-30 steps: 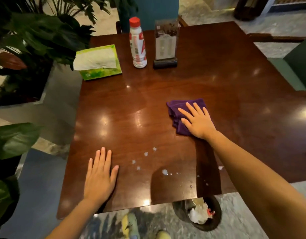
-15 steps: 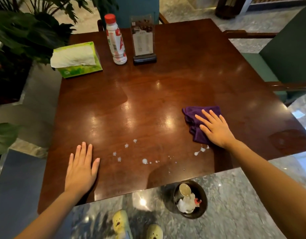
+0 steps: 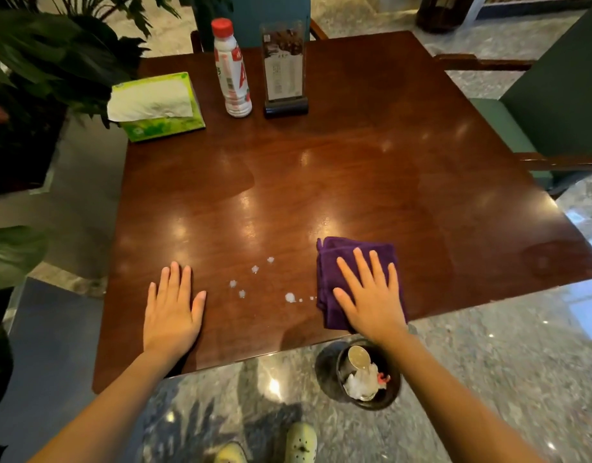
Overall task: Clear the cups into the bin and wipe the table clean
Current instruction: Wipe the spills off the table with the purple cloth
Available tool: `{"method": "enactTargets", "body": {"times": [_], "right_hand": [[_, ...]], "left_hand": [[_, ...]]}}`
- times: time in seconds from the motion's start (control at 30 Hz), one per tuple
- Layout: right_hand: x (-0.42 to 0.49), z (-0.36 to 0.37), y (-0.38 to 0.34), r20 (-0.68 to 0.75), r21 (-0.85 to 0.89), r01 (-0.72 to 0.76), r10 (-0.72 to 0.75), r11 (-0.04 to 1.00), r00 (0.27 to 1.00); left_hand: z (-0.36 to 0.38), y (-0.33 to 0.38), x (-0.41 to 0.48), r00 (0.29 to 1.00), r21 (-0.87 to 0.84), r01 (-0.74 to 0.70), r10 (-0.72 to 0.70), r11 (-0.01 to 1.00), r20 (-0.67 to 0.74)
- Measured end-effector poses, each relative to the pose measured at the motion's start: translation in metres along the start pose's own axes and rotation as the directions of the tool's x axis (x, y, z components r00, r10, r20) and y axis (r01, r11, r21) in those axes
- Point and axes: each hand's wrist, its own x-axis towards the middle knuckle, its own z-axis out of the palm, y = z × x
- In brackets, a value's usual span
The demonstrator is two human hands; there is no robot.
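The right hand, fingers spread flat on the folded purple terry cloth, has dragged it back to the glossy dark wooden table's lower edge, beside remaining white droplets. The left hand lies open, empty. The cups sit in the round black bin, bottom centre.

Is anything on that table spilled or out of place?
Yes. A scatter of small white droplets sits on the table near its front edge, between the left hand and the purple cloth under the right hand. Bottle, tissue box and menu stand look tidy.
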Motion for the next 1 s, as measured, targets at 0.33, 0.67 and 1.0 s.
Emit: {"method": "enactTargets", "body": {"times": [0.33, 0.67, 1.0], "right_hand": [[-0.006, 0.02, -0.12, -0.02, 0.054, -0.188, 0.189, 0.981, 0.982], [0.02, 0.024, -0.145, -0.026, 0.044, -0.106, 0.107, 0.993, 0.994], [0.054, 0.028, -0.212, 0.009, 0.02, 0.168, -0.169, 0.986, 0.986]], "left_hand": [[-0.008, -0.009, -0.004, 0.998, -0.05, -0.04, 0.042, 0.998, 0.05], [-0.005, -0.041, -0.031, 0.999, 0.0, 0.047, -0.047, 0.999, 0.004], [-0.003, -0.067, -0.059, 0.998, -0.075, 0.061, -0.059, 0.995, 0.025]]}}
